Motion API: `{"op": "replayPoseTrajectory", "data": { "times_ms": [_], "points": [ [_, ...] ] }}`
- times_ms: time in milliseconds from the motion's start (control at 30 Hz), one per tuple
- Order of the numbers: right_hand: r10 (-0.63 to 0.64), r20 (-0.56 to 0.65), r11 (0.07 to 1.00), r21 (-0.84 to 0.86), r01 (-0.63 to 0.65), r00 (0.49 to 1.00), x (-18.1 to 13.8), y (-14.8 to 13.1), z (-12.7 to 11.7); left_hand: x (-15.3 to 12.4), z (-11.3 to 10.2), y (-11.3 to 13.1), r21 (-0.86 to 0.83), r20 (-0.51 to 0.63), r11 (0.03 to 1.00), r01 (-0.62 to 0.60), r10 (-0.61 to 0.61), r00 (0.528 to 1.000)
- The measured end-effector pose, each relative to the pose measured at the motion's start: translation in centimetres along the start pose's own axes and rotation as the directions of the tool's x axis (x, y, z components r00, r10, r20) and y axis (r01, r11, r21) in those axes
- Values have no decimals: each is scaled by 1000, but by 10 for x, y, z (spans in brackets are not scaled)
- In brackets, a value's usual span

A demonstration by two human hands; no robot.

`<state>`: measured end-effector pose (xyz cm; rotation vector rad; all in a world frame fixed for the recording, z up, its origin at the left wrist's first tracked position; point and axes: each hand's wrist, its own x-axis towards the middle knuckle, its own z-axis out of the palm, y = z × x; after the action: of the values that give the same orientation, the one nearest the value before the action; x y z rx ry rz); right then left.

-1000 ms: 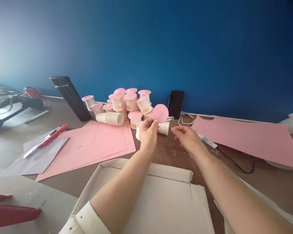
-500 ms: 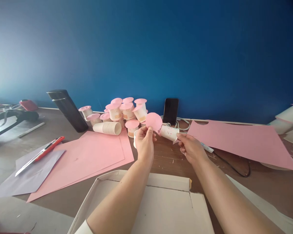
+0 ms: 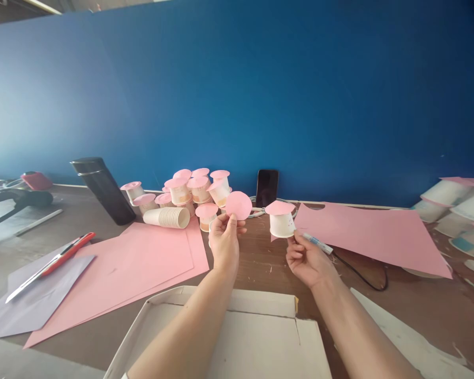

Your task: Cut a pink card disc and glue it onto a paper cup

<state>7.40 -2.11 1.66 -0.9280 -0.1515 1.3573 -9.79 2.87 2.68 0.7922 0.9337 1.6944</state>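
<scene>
Disc (image 3: 238,205) of pink paper stands pinched between the thumb and fingers of the left hand (image 3: 225,245), its flat face turned toward the viewer; the right hand (image 3: 310,260) grasps a white cup (image 3: 282,227) by its lower right rim, fingertips and thumb closed on the edge; the cup is upright, capped by a pink lid (image 3: 280,208) wider than its body, and sits to the right of the disc, the two well apart; whether the cup's base touches the brown tabletop (image 3: 256,268) cannot be told.

Behind and left of the left hand, a cluster of pink-capped cups (image 3: 179,193) is piled up, some on top of others; in front of it a sleeve of nested cups (image 3: 161,217) lies on its side, its mouth facing right; a phone (image 3: 267,187) leans against the blue wall (image 3: 260,79) between the hands, with a white cable (image 3: 256,212) near it.

Pink sheets (image 3: 142,252) lie at left, overlapping lilac paper (image 3: 63,295), on which a red utility knife (image 3: 69,253) rests; a black bottle (image 3: 102,190) tilts behind them; another pink sheet (image 3: 371,237) spreads at right.
</scene>
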Motion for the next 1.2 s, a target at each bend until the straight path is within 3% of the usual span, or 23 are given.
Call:
{"op": "replayPoseTrajectory", "data": {
  "times_ms": [233, 400, 567, 767, 900, 1000, 1067, 1133, 1200],
  "points": [
    [36, -57, 994, -101, -41, 998, 30, 12, 24, -1, 1, 19, -49, -25, 974, -221, 220, 975],
    [97, -62, 964, -243, -109, 993, 49, 33, 46, -2, 2, 18, -28, -20, 981, -193, 192, 981],
    [116, -79, 923, -359, -137, 990, 60, 43, 53, -1, 0, 16, -19, -27, 991, -131, 131, 991],
    [48, -74, 850, -520, -79, 996, 66, 51, 56, -1, 1, 17, -31, -39, 979, -203, 201, 979],
    [-103, -73, 722, -691, 25, 992, 66, 45, 53, 7, -2, 21, -65, -86, 969, -238, 232, 969],
    [-280, -38, 547, -828, 126, 959, 58, 35, 48, 18, -8, 26, -67, -193, 960, -274, 257, 947],
    [-364, 50, 412, -887, 209, 930, 46, 30, 48, 25, -14, 28, -50, -267, 958, -281, 258, 928],
    [-350, 192, 290, -909, 301, 917, 30, 31, 53, 32, -18, 28, -23, -312, 956, -292, 271, 911],
    [-254, 337, 204, -898, 391, 907, 13, 38, 62, 36, -21, 27, -23, -324, 957, -291, 268, 907]
  ]
}}
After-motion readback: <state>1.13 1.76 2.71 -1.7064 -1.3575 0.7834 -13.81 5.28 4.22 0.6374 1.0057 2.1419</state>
